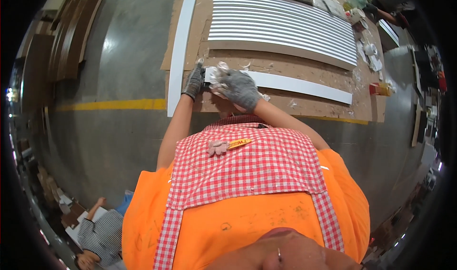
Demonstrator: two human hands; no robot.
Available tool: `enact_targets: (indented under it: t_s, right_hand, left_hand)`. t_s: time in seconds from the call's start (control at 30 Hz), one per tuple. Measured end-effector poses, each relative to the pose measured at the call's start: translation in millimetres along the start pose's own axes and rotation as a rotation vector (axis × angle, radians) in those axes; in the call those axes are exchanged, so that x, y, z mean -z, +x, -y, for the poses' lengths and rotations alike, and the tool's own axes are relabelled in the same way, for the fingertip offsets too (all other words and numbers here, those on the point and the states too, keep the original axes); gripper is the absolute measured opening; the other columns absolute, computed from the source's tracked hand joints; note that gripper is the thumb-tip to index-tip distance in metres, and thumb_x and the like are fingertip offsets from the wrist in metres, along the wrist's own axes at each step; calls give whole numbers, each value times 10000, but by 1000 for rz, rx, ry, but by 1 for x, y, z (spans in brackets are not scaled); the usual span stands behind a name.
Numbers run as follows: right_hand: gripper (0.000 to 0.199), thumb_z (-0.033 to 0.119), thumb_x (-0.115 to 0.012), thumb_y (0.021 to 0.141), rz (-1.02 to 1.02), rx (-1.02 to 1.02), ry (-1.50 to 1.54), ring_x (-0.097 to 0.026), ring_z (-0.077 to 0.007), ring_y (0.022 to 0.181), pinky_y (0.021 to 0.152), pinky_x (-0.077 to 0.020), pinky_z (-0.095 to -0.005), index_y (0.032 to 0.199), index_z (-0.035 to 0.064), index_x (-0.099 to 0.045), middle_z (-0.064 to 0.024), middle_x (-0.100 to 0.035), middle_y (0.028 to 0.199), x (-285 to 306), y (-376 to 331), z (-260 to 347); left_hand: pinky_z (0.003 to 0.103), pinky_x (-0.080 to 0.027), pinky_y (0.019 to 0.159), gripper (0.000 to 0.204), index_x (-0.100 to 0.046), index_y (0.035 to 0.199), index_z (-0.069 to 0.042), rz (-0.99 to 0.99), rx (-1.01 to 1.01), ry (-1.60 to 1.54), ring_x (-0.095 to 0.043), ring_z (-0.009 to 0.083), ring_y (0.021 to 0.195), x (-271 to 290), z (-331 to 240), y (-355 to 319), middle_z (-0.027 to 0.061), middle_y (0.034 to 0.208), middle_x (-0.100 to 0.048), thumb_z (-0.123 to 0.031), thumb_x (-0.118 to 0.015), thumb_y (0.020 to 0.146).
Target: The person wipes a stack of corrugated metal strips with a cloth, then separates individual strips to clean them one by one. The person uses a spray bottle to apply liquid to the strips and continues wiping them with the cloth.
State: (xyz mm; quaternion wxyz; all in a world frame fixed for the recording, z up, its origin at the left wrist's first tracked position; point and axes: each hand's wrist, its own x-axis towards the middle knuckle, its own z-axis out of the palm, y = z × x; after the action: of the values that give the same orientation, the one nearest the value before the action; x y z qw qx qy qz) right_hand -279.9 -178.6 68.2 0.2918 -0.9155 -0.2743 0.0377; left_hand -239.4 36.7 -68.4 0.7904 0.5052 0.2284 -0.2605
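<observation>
A long white strip point(295, 83) lies across the near part of the covered table. My left hand point(193, 82), in a grey glove, is at the strip's left end, its fingers stretched away from me along that end. My right hand point(240, 88), also gloved in grey, is closed on a crumpled white rag point(220, 73) and presses it onto the strip near the same end. The fingers under the rag are partly hidden. Left of my left hand, a longer white board point(182, 46) runs away from me along the table's edge.
Beyond the strip lies a row of white-edged boards point(281, 27) side by side. Brown cardboard point(285, 105) with white scraps covers the table. At right are a white roll point(370, 49) and a red-yellow container point(381, 89). Another person's gloved hand point(359, 2) is at far right.
</observation>
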Motion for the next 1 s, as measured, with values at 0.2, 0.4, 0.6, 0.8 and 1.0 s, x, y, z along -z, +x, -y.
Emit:
enact_targets:
  t_s: [0.2,0.4,0.6,0.8,1.0]
  right_hand:
    - [225,204,-562,847,-416,-466,43,-577,-189,1010,888,-455,-318,1050,127,-623,-60,-613,1053,59,-158,-145]
    - [305,268,-465,842,-414,-937,-82,-608,-308,956,810,-473,-393,970,78,-665,-142,-650,1056,175,-304,-308]
    - [236,214,-525,804,-144,-224,-651,-572,-300,984,914,-413,-408,1002,127,-619,-131,-620,961,114,-208,-264]
    - [364,266,-627,807,-200,-259,-94,-616,-318,888,800,-497,-398,1125,92,-591,-158,-620,1038,26,-53,-96]
    - [361,358,-650,758,14,-91,-14,-603,-339,766,716,-484,-433,882,19,-652,-189,-621,838,-26,45,-6]
  left_hand:
    - [359,-600,497,397,-589,1025,-5,-219,-59,57,-627,220,714,-36,-10,-26,104,900,-591,-378,-550,896]
    - [452,-596,554,525,-600,1045,-14,-68,3,-139,-649,275,742,-22,-5,-14,137,927,-638,-506,-526,877]
    - [508,-582,579,754,-585,1068,63,-49,95,-140,-659,323,745,-14,-9,-4,187,920,-659,-642,-408,869]
    - [522,-569,645,784,-546,1145,71,-38,93,-66,-655,338,837,-20,-13,-14,193,1017,-649,-648,-398,868]
    - [313,-524,801,572,-560,1164,-28,141,-60,-267,-629,195,882,-22,-5,0,104,1044,-639,-531,-407,936]
